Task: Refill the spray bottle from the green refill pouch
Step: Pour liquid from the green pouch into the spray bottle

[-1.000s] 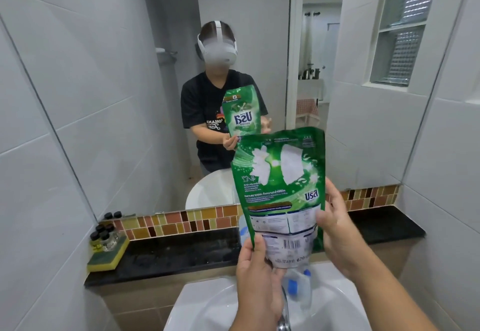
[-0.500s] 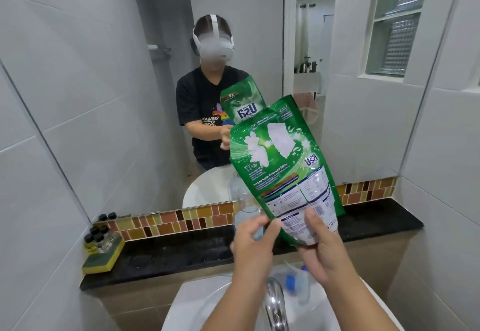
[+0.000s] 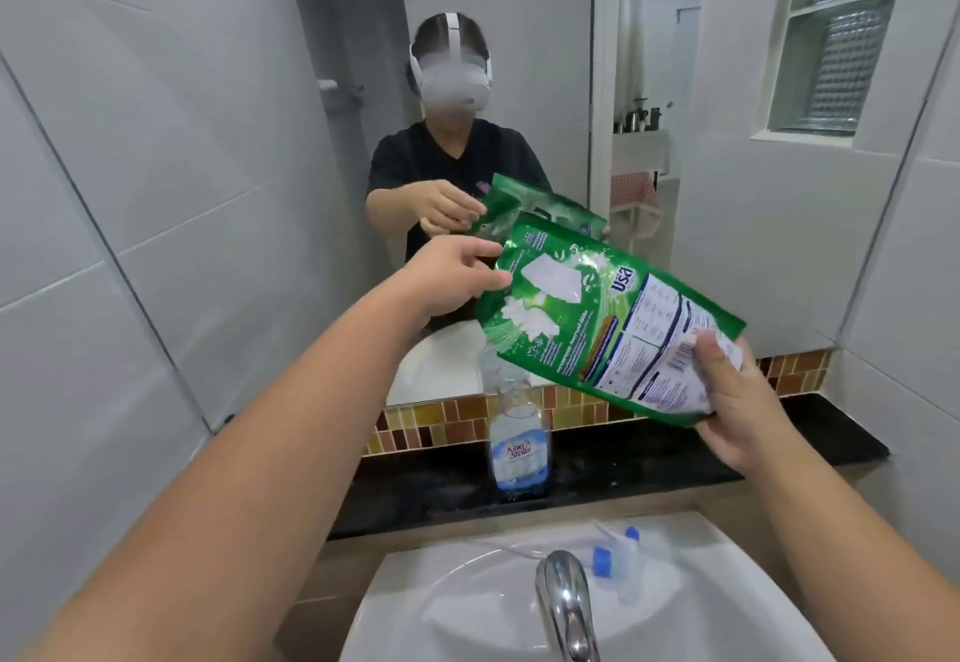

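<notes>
The green refill pouch [image 3: 597, 318] is tilted on its side above the black ledge, its top end to the left. My right hand [image 3: 737, 401] grips its bottom end at the barcode. My left hand [image 3: 457, 271] pinches its top left corner. Below the pouch's lower left edge stands the clear spray bottle [image 3: 514, 432] with a blue label, upright on the ledge and without its head. Its spray head [image 3: 618, 557], white with blue parts and a thin tube, lies in the white sink [image 3: 467, 604].
A chrome tap [image 3: 563, 604] rises at the sink's front. The black stone ledge [image 3: 649, 464] runs under a mirror [image 3: 519, 89] with a mosaic tile strip. Tiled walls close in on both sides.
The pouch has swung from upright to nearly horizontal, top end leftwards. My left hand moved from its bottom up to its top corner; my right hand kept the bottom end.
</notes>
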